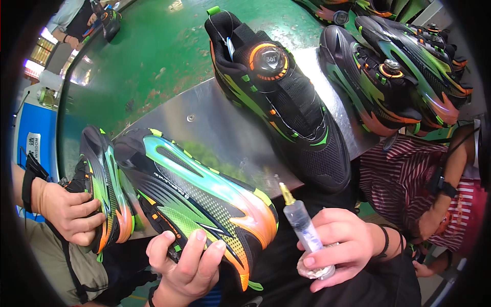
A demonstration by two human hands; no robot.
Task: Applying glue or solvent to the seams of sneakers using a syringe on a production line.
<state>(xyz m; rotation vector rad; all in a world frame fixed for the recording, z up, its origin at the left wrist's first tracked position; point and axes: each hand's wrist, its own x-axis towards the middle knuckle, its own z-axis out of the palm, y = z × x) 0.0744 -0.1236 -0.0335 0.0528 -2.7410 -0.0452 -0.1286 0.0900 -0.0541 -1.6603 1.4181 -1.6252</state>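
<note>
My left hand (192, 263) grips a black running shoe (199, 189) with green, turquoise and orange sides by its lacing side. The shoe lies tipped on its side over the metal table edge. In my right hand (345, 245) is a clear syringe (305, 227) with a yellow needle hub, pointing up and left; it is apart from the shoe. Whitish wrapping (316, 263) surrounds the syringe's lower end, against my fingers. Further back, an upright black shoe (289, 112) with a round dial on its tongue stands with its toe toward me.
Several matching shoes (365, 82) sit at the right. A co-worker's hand (71, 212) holds another shoe (102, 189) close on my left. At right is a person in a striped garment (404, 179). The bench has a metal plate (194, 117) and green surface (153, 56).
</note>
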